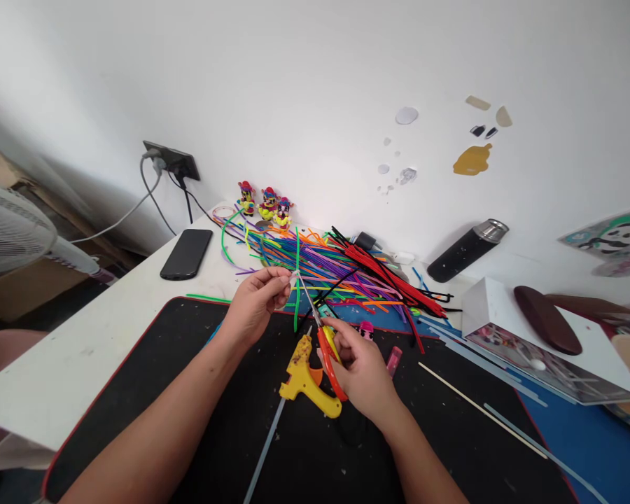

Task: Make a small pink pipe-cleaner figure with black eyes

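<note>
My left hand (257,302) is closed in a pinch on a small pale piece (295,276), held above the black mat (152,392); what the piece is I cannot make out. My right hand (361,371) grips orange-handled scissors (323,336), and the blade tips point up at the pinched piece. Below the hands a yellow hot glue gun (304,381) lies on the mat with a clear glue stick (265,448) sticking out toward me. A heap of colourful pipe cleaners (341,269) lies just beyond the hands.
A black phone (186,253) lies at the left on the white table. Three small figures (265,203) stand by the wall. A black flask (467,250) lies at the right, beside a white box (535,350). A fan (10,231) is at far left. A thin stick (480,409) crosses the mat.
</note>
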Motion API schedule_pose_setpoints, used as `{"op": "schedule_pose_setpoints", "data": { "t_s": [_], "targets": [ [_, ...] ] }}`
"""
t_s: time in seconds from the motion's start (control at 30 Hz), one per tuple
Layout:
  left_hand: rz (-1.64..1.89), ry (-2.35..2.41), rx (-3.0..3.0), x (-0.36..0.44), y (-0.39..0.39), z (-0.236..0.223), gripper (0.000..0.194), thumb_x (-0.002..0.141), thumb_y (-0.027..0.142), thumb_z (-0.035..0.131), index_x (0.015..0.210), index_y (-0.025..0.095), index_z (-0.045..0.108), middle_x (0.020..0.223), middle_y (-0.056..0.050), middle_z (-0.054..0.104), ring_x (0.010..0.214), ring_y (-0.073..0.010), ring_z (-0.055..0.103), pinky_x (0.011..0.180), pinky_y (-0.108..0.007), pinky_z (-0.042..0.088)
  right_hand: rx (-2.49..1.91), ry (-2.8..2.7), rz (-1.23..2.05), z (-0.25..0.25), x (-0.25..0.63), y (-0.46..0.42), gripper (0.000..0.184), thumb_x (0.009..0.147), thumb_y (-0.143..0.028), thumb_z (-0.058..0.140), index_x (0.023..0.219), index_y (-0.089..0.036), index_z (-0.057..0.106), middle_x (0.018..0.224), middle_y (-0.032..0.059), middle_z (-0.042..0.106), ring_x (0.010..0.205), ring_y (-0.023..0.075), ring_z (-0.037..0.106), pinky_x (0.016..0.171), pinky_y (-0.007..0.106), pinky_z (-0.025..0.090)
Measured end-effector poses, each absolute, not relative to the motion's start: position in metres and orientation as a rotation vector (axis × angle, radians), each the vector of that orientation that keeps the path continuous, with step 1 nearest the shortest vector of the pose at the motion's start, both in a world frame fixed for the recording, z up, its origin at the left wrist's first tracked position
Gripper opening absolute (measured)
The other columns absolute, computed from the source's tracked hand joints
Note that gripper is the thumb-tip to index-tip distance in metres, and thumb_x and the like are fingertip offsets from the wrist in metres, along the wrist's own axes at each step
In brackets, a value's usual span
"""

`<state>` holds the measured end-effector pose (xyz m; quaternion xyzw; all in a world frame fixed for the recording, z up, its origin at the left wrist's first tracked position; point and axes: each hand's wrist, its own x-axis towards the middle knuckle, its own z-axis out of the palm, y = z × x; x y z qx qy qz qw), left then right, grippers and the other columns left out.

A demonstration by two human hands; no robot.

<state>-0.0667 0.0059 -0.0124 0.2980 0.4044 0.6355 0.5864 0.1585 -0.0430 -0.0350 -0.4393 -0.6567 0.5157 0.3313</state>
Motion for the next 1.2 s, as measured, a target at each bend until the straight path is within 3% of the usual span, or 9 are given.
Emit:
{"op": "schedule_pose_setpoints", "data": {
  "t_s": [0.83,1.07,1.2],
  "targets": [
    [1.486,0.936,0.692,-0.0681,0.0071,-0.0166,0.025,0.070,0.030,0.093,0.084,0.017,0.077,0.066,0.001,0.064,0.058,-0.0092,0.051,0.055,-0.021,0.039,-1.163,-1.774,1.299,-0.0389,0.1618,-0.0426,0.048,0.094,-0.036,0.069,0.140,-0.022,0.070,0.070,-0.0061,0.038,0.057,0.0118,0.037,0.054,0.026,0.029],
    [1.512,0.964,0.906,-0.0729,0.0048,-0.0151,0.033,0.073,0.038,0.097,0.096,0.019,0.082,0.087,-0.006,0.077,0.075,-0.0148,0.065,0.070,-0.026,0.051,-1.176,-1.780,1.225,-0.0384,0.1652,-0.0387,0.049,0.092,-0.031,0.069,0.139,-0.021,0.071,0.071,-0.0054,0.041,0.058,0.0118,0.034,0.054,0.026,0.029],
    [1.510,1.086,1.097,-0.0741,0.0047,-0.0145,0.028,0.079,0.039,0.094,0.096,0.020,0.082,0.086,-0.005,0.078,0.075,-0.0156,0.066,0.072,-0.027,0.053,-1.176,-1.755,1.263,-0.0399,0.1646,-0.0389,0.051,0.093,-0.034,0.068,0.141,-0.019,0.070,0.070,-0.0064,0.037,0.056,0.0114,0.032,0.052,0.026,0.026]
  ]
}}
